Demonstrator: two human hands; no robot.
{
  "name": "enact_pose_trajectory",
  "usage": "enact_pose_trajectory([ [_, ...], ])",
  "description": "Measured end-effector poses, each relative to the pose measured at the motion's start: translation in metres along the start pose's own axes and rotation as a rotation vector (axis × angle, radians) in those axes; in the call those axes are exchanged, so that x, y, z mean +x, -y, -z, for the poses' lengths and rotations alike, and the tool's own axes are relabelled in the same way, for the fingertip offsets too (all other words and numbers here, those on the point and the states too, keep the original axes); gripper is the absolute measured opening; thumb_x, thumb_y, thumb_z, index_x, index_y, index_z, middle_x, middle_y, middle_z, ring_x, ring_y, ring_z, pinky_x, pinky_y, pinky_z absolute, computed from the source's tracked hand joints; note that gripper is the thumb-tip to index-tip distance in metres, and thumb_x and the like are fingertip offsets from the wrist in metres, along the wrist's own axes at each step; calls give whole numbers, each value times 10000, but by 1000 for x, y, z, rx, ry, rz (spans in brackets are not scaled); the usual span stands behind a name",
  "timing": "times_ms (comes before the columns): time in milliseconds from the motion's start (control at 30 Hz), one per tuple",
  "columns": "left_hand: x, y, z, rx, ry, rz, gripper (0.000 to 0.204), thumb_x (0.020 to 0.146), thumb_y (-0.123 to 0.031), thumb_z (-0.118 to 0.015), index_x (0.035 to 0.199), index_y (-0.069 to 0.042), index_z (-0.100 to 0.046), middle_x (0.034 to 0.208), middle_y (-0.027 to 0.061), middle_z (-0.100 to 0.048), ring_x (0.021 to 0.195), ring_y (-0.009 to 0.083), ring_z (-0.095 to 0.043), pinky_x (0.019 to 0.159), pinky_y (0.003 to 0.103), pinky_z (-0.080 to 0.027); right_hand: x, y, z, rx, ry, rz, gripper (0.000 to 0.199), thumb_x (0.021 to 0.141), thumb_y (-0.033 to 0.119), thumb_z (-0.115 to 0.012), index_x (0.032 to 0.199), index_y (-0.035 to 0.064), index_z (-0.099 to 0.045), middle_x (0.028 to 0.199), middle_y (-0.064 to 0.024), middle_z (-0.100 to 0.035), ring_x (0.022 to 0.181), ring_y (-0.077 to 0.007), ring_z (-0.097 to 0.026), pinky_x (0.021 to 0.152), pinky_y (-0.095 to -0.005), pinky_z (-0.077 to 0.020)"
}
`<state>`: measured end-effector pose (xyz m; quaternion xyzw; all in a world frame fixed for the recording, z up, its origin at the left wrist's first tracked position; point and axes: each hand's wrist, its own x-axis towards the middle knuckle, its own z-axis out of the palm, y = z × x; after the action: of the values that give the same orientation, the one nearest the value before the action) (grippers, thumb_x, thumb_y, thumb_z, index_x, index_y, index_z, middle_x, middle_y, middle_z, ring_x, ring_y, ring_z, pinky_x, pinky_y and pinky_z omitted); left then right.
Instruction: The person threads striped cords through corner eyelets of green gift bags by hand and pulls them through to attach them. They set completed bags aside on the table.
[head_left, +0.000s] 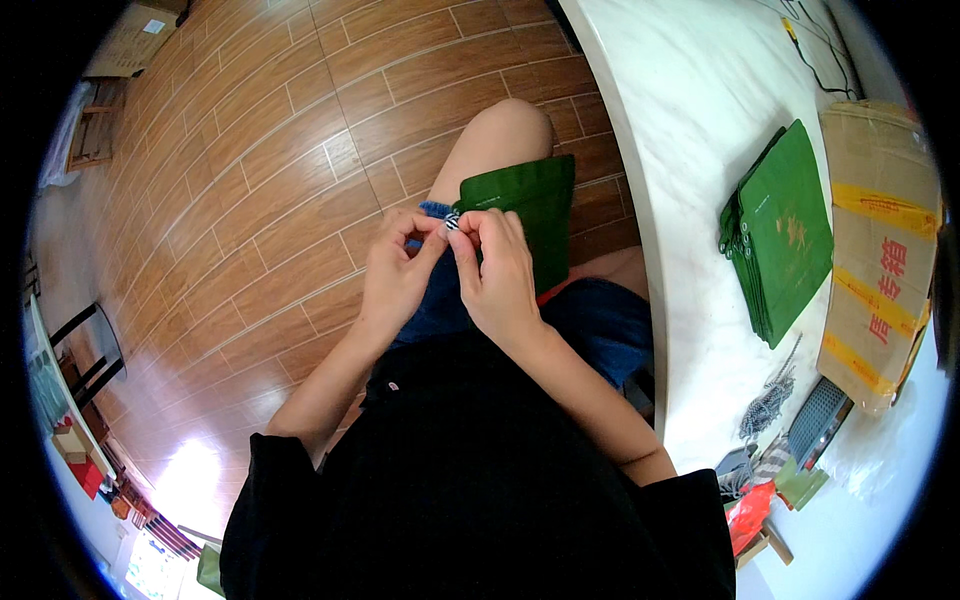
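On my lap lies a flat dark green bag [545, 215], its upper left corner close to my fingertips. A short black-and-white striped cord [453, 221] shows between my two hands at that corner. My left hand [402, 262] is closed in a pinch on one side of the cord. From the other side, thumb and fingers of my right hand [492, 262] pinch it too. Whether the cord passes through the bag's corner is hidden by my fingers.
To the right, a white marble-patterned table [690, 300] holds a stack of green bags [785, 240] and a tangle of dark-and-white cords [768, 405]. A taped cardboard box [875, 255] stands behind the stack. A dark grey basket [818, 420] is near the cords. Wood-look tiles [270, 180] cover the floor.
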<state>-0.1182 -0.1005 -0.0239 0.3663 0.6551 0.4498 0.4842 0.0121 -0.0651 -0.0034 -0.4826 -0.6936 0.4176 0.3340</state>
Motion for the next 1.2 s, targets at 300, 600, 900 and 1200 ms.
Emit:
enact_pose_trajectory([
  [300, 8, 6, -2, 67, -64, -114, 88, 853, -74, -636, 868, 6, -602, 882, 63, -561, 768, 134, -572, 625, 234, -444, 15, -12, 31, 918, 538, -865, 232, 961, 247, -457, 785, 108, -516, 695, 43, -431, 625, -80, -403, 582, -231, -353],
  [600, 12, 5, 4, -172, 47, 195, 152, 930, -148, -566, 998, -12, -556, 895, 50, -621, 824, 119, -606, 721, 256, -516, 4, -17, 38, 576, 607, -693, 362, 981, 336, -453, 796, 52, -582, 784, 1, -532, 689, -80, -469, 607, -219, -380],
  [900, 16, 0, 6, -246, 118, 382, 196, 952, -261, -527, 1019, -77, -539, 969, 36, -640, 863, 118, -601, 751, 282, -496, -18, -18, 37, 813, 734, -893, 330, 984, 304, -447, 955, 22, -615, 939, -65, -628, 739, -98, -559, 588, -209, -447],
  [1200, 18, -6, 5, -467, 159, 530, 322, 948, -326, -527, 1078, -31, -535, 984, 85, -632, 871, 167, -615, 764, 287, -517, -31, -27, 34, 808, 648, -836, 299, 985, 239, -445, 1071, -6, -593, 922, -100, -665, 695, -100, -569, 566, -225, -471],
])
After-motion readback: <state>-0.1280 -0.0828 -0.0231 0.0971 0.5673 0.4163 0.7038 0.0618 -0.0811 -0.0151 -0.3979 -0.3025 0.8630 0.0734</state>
